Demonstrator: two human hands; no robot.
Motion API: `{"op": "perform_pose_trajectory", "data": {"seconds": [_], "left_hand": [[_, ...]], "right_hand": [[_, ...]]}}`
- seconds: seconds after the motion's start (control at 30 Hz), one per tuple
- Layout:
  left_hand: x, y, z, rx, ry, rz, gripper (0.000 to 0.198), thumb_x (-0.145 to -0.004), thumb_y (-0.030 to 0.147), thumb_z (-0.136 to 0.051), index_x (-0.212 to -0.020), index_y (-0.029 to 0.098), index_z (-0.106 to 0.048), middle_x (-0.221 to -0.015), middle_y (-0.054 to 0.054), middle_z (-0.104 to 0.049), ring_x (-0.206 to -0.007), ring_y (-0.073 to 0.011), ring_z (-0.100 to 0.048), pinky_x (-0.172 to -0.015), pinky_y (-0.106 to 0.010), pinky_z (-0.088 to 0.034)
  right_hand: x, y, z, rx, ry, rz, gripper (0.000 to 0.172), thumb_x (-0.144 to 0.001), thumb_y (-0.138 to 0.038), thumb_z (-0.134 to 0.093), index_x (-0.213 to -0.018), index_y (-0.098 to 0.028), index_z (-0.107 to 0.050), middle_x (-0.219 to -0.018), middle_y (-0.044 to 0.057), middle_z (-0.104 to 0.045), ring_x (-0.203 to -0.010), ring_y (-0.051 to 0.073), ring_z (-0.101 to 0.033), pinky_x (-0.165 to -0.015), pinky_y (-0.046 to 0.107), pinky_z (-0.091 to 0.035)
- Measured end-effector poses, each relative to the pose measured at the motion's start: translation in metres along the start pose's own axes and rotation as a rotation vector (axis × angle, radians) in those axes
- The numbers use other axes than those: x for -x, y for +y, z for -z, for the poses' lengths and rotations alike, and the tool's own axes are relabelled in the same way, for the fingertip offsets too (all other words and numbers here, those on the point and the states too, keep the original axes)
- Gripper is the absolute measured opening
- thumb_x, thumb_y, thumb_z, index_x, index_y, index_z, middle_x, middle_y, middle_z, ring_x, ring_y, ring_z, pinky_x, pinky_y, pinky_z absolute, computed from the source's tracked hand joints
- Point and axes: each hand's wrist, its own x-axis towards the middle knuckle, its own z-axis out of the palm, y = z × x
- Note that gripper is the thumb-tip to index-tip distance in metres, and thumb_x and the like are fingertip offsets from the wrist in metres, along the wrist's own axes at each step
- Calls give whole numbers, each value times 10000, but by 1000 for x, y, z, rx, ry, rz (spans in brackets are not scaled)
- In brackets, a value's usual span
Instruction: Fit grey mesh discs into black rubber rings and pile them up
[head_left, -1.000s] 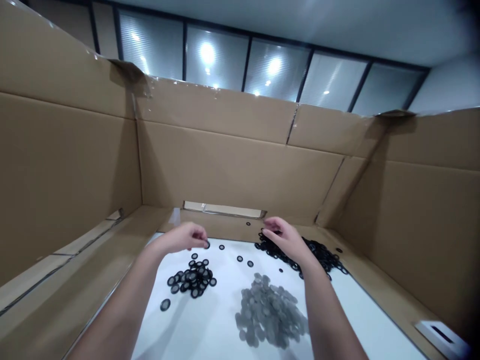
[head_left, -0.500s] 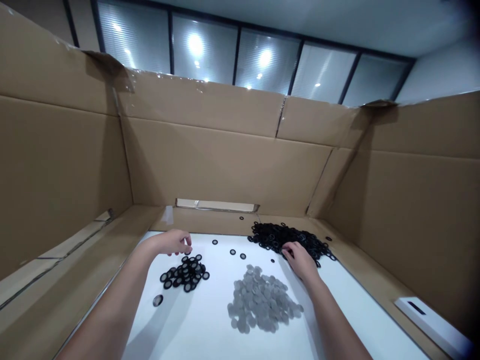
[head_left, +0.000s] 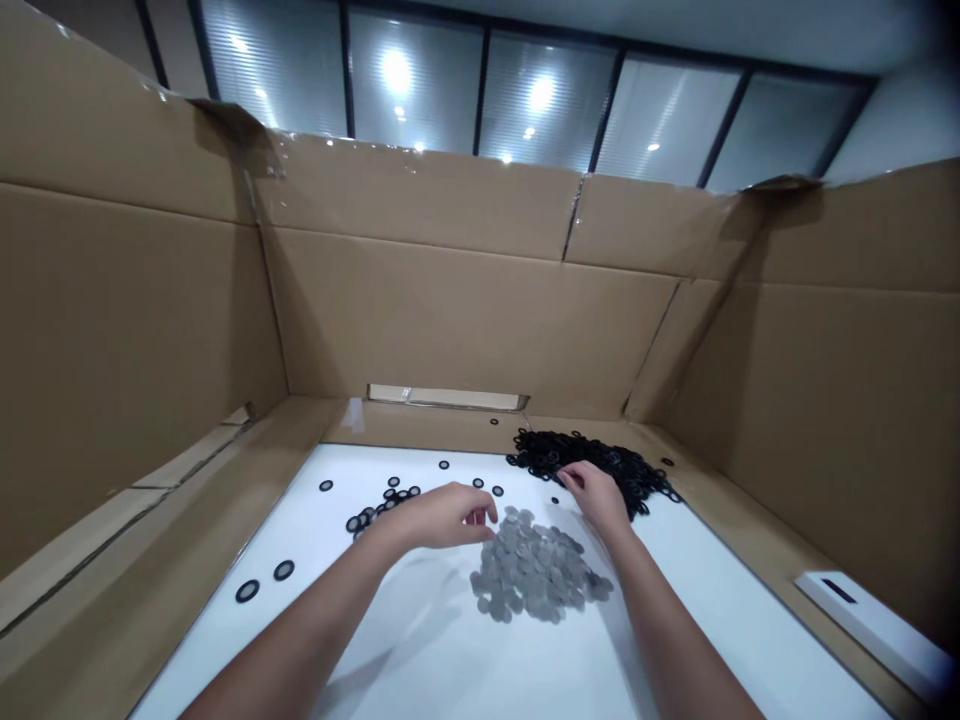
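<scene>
My left hand (head_left: 450,517) hovers at the left edge of a heap of grey discs (head_left: 536,575), its fingers curled but parted from the thumb, with nothing seen between them. Behind that forearm, partly hidden, lies a group of black rings with grey centres (head_left: 367,517). My right hand (head_left: 598,497) is at the near edge of a large pile of black rings (head_left: 622,465). Its thumb and fingers are pinched together; whatever they hold is too small to make out.
Loose grey-centred rings (head_left: 283,570) lie on the white board (head_left: 420,640) at left and between the piles. Tall cardboard walls (head_left: 465,310) enclose the board. A white box with a dark slot (head_left: 874,630) stands along the right edge.
My left hand has moved right, from above the grey-centred rings to the grey discs. More single rings now show at the left. My right hand stays by the black pile; the view shifted slightly.
</scene>
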Motion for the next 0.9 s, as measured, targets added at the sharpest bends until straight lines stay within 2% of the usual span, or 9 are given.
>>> {"op": "perform_pose_trajectory", "data": {"seconds": [0.1,0.13,0.23,0.3,0.37,0.47,0.63,0.77,0.9], "left_hand": [[-1,-11,-26,91,175,-18,541,-875,395,-610,-1395,265,-535,-1312,-105,-631,-1083,-257,-620,-812,-314,-492],[-1,-16,-34,127,212,-18,586,-870,402,-622,-1425,262,-495,-1350,-111,-608,-1089,-249,-620,-813,-310,-504],[2,-33,-51,230,281,11,361,-918,426,-544,-1179,190,-627,-1069,-101,-720,-922,-211,-670,-722,-282,-526],[5,-44,-55,282,314,52,310,-934,424,-494,-966,160,-653,-847,-81,-729,-751,-186,-668,-647,-273,-524],[7,-55,-54,317,333,83,296,-906,424,-531,-862,158,-651,-759,-64,-720,-669,-170,-649,-615,-265,-520],[9,-67,-49,337,370,113,306,-880,452,-573,-854,162,-667,-737,-52,-716,-657,-161,-640,-609,-254,-508],[10,-73,-44,299,434,122,305,-863,460,-611,-828,167,-688,-693,-34,-699,-640,-153,-600,-609,-245,-439],[12,-68,-47,282,434,90,289,-860,444,-623,-821,168,-698,-667,-23,-699,-625,-152,-586,-621,-249,-415],[14,-65,-51,279,426,62,306,-875,449,-603,-830,163,-703,-665,-26,-707,-621,-154,-595,-640,-254,-423]], "right_hand": [[12,-44,-16,-193,-97,98,288,-985,-380,-513,-926,-165,-696,-922,76,-719,-867,207,-664,-790,329,-533],[18,-60,-24,-252,-149,131,302,-974,-401,-511,-913,-169,-695,-849,55,-714,-803,197,-662,-730,307,-530],[36,-98,-44,-384,-288,202,301,-947,-407,-525,-842,-167,-672,-708,22,-676,-676,170,-632,-624,270,-496],[46,-111,-48,-429,-372,229,288,-955,-373,-505,-842,-165,-670,-678,16,-666,-635,158,-612,-590,255,-472],[52,-115,-43,-439,-441,254,260,-960,-345,-500,-902,-174,-687,-708,14,-678,-643,157,-609,-587,250,-457],[62,-111,-23,-401,-509,296,177,-910,-296,-589,-1026,-229,-705,-842,10,-705,-733,173,-626,-646,262,-454],[92,-100,-1,-251,-632,390,230,-735,-175,-762,-940,-279,-746,-965,13,-689,-867,221,-633,-733,291,-450],[110,-95,-5,-54,-589,467,175,-839,-160,-683,-961,-279,-726,-1012,26,-682,-919,228,-642,-759,300,-462],[111,-95,-9,-37,-543,518,145,-927,-201,-612,-886,-263,-737,-928,26,-688,-879,212,-648,-750,294,-469]]}}
